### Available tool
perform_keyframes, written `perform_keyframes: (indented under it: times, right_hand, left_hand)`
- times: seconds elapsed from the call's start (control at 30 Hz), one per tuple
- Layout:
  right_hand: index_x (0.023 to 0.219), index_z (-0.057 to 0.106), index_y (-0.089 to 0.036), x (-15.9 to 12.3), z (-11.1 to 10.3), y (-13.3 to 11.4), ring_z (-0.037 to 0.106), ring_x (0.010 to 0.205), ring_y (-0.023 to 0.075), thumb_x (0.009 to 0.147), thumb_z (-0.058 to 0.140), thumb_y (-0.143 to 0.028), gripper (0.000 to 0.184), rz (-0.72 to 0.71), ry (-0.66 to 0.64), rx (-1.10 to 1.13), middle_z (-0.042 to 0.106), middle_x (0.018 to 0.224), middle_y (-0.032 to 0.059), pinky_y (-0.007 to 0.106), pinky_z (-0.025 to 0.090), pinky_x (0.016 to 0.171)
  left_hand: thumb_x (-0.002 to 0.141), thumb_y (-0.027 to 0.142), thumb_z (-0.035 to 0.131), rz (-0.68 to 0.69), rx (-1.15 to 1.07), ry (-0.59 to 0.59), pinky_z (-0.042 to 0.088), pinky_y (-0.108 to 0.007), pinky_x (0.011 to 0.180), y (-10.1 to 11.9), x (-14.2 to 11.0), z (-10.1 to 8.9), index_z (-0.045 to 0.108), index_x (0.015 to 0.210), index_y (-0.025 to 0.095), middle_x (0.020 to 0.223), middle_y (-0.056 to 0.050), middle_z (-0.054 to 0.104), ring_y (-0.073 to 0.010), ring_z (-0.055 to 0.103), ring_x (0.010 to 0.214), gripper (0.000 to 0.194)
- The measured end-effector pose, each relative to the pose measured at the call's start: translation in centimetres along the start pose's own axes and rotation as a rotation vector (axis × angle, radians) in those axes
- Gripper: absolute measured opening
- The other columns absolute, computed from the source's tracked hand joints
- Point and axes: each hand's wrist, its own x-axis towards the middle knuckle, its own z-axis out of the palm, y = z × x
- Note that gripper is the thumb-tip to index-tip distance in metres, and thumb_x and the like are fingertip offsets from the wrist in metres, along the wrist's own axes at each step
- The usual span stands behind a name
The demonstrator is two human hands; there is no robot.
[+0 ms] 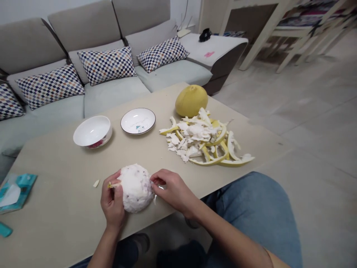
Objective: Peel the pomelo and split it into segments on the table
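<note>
A peeled pomelo (136, 188), white with pith and flecked purple, rests near the front edge of the table. My left hand (113, 199) grips it from the left side, thumb on top, by a small stub of yellow rind. On the pomelo's right side my right hand (169, 188) pinches at the pith with thumb and fingertips; a thin white shred shows just below them. A heap of pomelo peel (206, 139), yellow outside and white inside, lies to the right. Behind the heap stands a whole yellow pomelo (192, 100).
A white bowl (93, 131) and a shallow dark-rimmed plate (138, 121) stand on the far side of the table (64, 201). At the left are a tissue pack (23, 190) and a teal object (5, 229). A sofa (111, 89) with checked cushions borders the back.
</note>
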Motion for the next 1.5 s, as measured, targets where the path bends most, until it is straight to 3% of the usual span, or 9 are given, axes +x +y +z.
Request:
perform_keyframes:
  times: [0.2,0.37,0.53,0.9,1.17,1.5]
  right_hand:
    - [0.086,0.072,-0.018,0.5,-0.6,-0.4,0.064,0.068,0.0141,0.079,0.066,-0.024,0.011,0.216,-0.065,0.03,0.073,0.084,0.0027,0.024,0.048,0.065]
    - [0.079,0.073,-0.017,0.9,-1.1,-0.8,0.064,0.067,0.015,0.078,0.064,-0.019,0.009,0.304,-0.099,0.081,0.072,0.07,0.0021,0.022,0.045,0.06]
    - [0.085,0.074,-0.017,1.0,-1.3,0.1,0.065,0.067,0.0152,0.073,0.069,-0.024,0.015,0.312,-0.141,0.165,0.071,0.066,0.0001,0.021,0.045,0.059]
    - [0.072,0.066,-0.017,1.7,-0.7,1.5,0.069,0.063,0.0149,0.071,0.066,-0.017,0.001,0.351,-0.176,0.42,0.072,0.062,0.0005,0.021,0.048,0.058]
    - [0.069,0.062,-0.018,2.0,0.3,2.2,0.069,0.06,0.0154,0.068,0.064,-0.008,0.01,0.396,-0.133,0.462,0.068,0.058,-0.0023,0.022,0.052,0.056]
    - [0.075,0.067,-0.016,2.8,-1.0,1.6,0.069,0.061,0.0146,0.074,0.066,-0.014,0.002,0.426,-0.271,0.403,0.071,0.062,-0.0001,0.021,0.052,0.056]
  left_hand:
    - [0.093,0.036,0.057,0.013,0.041,-0.002,0.05,-0.036,0.091,0.2,0.0,0.0,0.062,0.09,0.02,0.111,-0.007,0.068,-0.0213,0.065,0.103,0.017]
    - [0.093,0.033,0.057,0.069,0.064,-0.028,0.05,-0.036,0.092,0.2,-0.1,0.0,0.062,0.089,0.02,0.111,-0.007,0.069,-0.0222,0.065,0.106,0.014]
    - [0.094,0.031,0.056,0.047,0.028,-0.009,0.049,-0.034,0.091,0.2,0.0,0.0,0.061,0.09,0.019,0.112,-0.007,0.068,-0.0203,0.065,0.105,0.013]
    - [0.092,0.029,0.058,0.07,0.021,-0.021,0.048,-0.037,0.095,0.1,-0.4,0.2,0.062,0.089,0.02,0.111,-0.007,0.068,-0.0221,0.065,0.107,0.01]
    - [0.091,0.031,0.059,0.07,0.035,-0.013,0.048,-0.04,0.097,-0.1,-0.4,0.3,0.063,0.09,0.019,0.112,-0.007,0.068,-0.0239,0.065,0.108,0.012]
    - [0.092,0.025,0.058,0.107,0.037,-0.034,0.048,-0.034,0.093,0.1,-0.3,0.1,0.064,0.096,0.02,0.113,-0.006,0.068,-0.0203,0.064,0.105,0.009]
